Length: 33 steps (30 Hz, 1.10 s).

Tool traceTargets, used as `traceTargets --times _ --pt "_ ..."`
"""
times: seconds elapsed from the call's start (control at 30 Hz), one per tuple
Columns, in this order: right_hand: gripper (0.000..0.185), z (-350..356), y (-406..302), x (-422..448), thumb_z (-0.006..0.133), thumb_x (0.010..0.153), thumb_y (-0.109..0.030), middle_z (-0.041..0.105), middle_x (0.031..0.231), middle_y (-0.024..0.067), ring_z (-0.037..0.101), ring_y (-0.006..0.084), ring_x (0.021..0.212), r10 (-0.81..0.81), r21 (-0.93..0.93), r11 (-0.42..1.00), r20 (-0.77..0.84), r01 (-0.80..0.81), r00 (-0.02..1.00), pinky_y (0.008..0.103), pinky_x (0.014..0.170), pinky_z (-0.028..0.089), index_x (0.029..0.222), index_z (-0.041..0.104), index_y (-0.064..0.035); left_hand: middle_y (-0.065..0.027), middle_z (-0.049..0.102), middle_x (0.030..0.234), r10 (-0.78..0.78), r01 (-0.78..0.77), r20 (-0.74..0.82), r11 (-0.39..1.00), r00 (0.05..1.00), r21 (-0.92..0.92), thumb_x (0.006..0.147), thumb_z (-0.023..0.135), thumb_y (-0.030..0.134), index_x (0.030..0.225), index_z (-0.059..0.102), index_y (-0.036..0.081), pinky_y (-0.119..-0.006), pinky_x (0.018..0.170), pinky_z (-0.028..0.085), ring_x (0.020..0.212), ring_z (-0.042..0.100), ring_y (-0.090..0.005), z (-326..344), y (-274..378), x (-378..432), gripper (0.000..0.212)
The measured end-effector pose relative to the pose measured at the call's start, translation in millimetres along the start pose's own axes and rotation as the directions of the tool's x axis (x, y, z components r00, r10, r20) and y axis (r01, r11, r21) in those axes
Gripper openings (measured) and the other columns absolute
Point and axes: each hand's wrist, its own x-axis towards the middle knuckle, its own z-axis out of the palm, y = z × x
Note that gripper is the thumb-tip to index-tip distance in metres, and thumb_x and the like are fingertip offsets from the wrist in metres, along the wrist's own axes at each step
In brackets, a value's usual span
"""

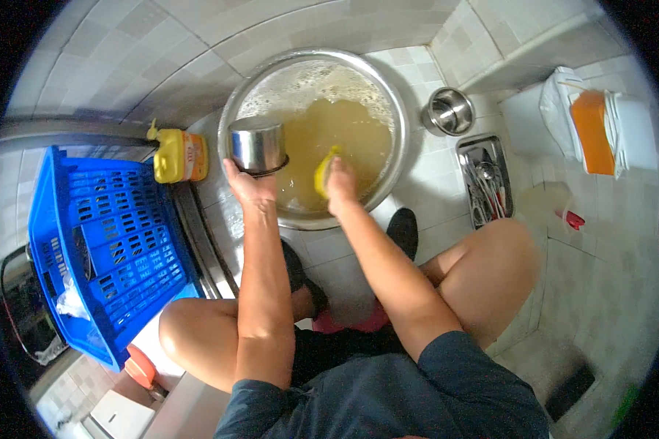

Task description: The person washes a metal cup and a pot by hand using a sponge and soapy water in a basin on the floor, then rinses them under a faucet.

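Observation:
Before me on the tiled floor stands a wide round metal basin point(401, 137) of cloudy, yellowish water point(340, 126) with foam on it. Over the basin's left side, my left hand point(252, 186) holds a shiny stainless steel pot point(257, 145) by its lower part, near a dark rim. To the right of the pot, also over the water, my right hand point(341, 181) grips a yellow cloth or sponge point(324, 174); it looks slightly blurred. The yellow thing and the pot are apart.
Right of the basin are a steel pot point(449, 112) and a metal tray point(508, 181) of utensils. On the left stand a yellow jug point(170, 156) with a pump and a blue plastic crate point(126, 236). A red object point(571, 219) lies far right. Tiled walls rise behind the basin.

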Motion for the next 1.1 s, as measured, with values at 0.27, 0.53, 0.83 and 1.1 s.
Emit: traceTargets --times 0.27,0.53,0.83,1.1 --pt "0.08 -11 -8 38 0.072 0.086 -0.038 0.046 0.147 0.0257 0.045 0.0359 0.136 -0.146 -0.226 0.965 -0.056 0.13 0.988 0.0435 0.111 0.037 0.143 0.039 0.0079 -0.016 0.046 0.149 -0.188 0.191 0.033 0.972 0.982 -0.139 0.104 0.034 0.052 0.146 0.043 0.009 -0.059 0.115 0.033 0.136 0.044 -0.0398 -21 -12 -10 0.061" --pt "0.064 19 -56 -37 0.063 0.09 -0.023 0.048 0.143 0.0278 0.047 0.039 0.133 -0.361 -0.154 0.849 0.53 0.506 0.767 0.0453 0.111 0.038 0.143 0.042 0.0044 -0.0153 0.054 0.141 -0.19 0.191 0.016 0.978 0.982 -0.088 0.104 0.034 0.054 0.142 0.048 0.007 -0.051 0.113 0.036 0.13 0.05 -0.0366 -31 -4 -12 0.061" --pt "0.061 16 -68 -44 0.049 0.099 -0.038 0.038 0.153 0.0212 0.039 0.0418 0.139 -0.669 -0.3 0.35 0.583 0.887 0.461 0.0493 0.115 0.031 0.148 0.041 -0.0024 -0.0124 0.068 0.112 -0.29 0.219 0.154 0.905 0.945 0.364 0.107 0.043 0.04 0.122 0.06 -0.001 -0.041 0.091 0.054 0.101 0.067 -0.0264 -2 -26 -27 0.047" --pt "0.062 -11 -60 32 0.045 0.102 -0.053 0.067 0.112 0.0199 0.062 0.0273 0.105 -0.342 -0.156 0.9 0.328 0.408 0.88 0.0422 0.089 0.046 0.115 0.065 0.0045 -0.0263 0.071 0.099 -0.194 -0.496 0.483 -0.021 0.854 0.868 0.089 0.061 0.007 0.111 0.063 -0.003 -0.044 0.083 0.054 0.095 0.07 -0.0368 21 -42 -45 0.025"
